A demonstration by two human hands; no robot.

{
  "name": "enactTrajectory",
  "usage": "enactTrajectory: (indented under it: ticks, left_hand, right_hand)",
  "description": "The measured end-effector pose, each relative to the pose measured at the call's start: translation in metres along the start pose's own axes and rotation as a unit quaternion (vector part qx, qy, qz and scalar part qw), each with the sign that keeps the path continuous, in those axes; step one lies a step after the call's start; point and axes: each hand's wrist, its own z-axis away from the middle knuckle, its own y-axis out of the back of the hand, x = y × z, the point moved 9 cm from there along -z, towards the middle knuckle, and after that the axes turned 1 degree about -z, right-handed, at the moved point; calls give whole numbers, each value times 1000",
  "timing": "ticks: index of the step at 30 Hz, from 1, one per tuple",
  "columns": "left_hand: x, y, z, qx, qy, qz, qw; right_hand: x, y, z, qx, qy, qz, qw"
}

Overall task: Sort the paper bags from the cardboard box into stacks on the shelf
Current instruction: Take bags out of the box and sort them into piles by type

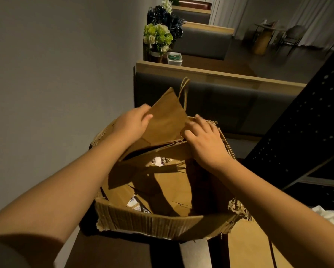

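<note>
Torn, open cardboard box [152,223] with ragged corrugated edges. Flat brown paper bags [174,188] lying loose and overlapping inside the box. One folded brown bag [168,120] tilted up above the box's far edge, twisted handles [183,89] uppermost.

You face a plain grey wall [56,74] on the left | padded booth seats [210,97] with wood-trimmed tops recede far | flower arrangement [158,38] beyond them | pale curtains [307,14] far right | dim warm light

Dark bench seat [108,248] — torn cardboard box [152,223] atop.
</note>
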Motion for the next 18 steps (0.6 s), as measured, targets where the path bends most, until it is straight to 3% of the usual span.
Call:
enactTrajectory:
  ticks: [3, 8, 14, 18]
  left_hand:
    - [18, -2, -11, -64, -45, -17, 997]
    - [42, -29, 0, -214, -21, 96, 972]
    - [30, -48, 30, -282, 63, 183, 940]
    - [16, -57, 45, -283, 140, 276, 908]
  right_hand:
    - [-32, 8, -11, -29, 103, 23, 994]
    - [-72, 3, -23, -58, 202, 89, 974]
    - [-101, -14, -24, -79, 251, 140, 955]
    - [-107, -14, -19, -47, 283, 97, 953]
